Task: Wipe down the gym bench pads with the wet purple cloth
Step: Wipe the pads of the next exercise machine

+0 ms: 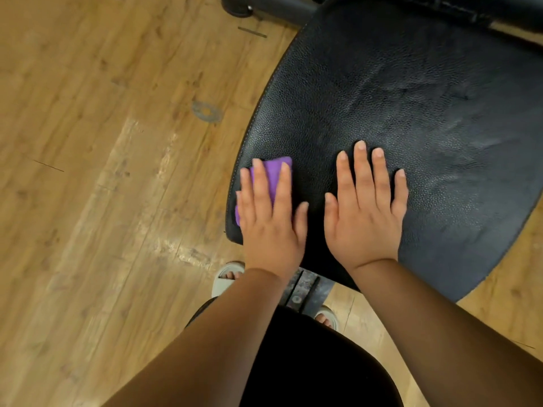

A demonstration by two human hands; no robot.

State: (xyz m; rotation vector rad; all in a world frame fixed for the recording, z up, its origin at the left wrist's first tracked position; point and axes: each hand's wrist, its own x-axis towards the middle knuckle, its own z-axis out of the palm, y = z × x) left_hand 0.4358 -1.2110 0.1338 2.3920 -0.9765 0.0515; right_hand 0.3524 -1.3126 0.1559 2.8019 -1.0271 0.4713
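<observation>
A black leather bench pad (411, 98) fills the right half of the view, with dull wet streaks across its middle. A folded purple cloth (274, 170) lies near the pad's left edge. My left hand (271, 218) presses flat on the cloth with straight fingers, hiding most of it. Just to the right, my right hand (365, 210) rests flat on the bare pad, fingers straight and spread, holding nothing.
Wooden plank floor (102, 171) lies to the left and below. A metal frame bracket (305, 290) shows under the pad's near edge, between my sandalled feet (226, 277). More dark bench parts (279, 7) sit at the top.
</observation>
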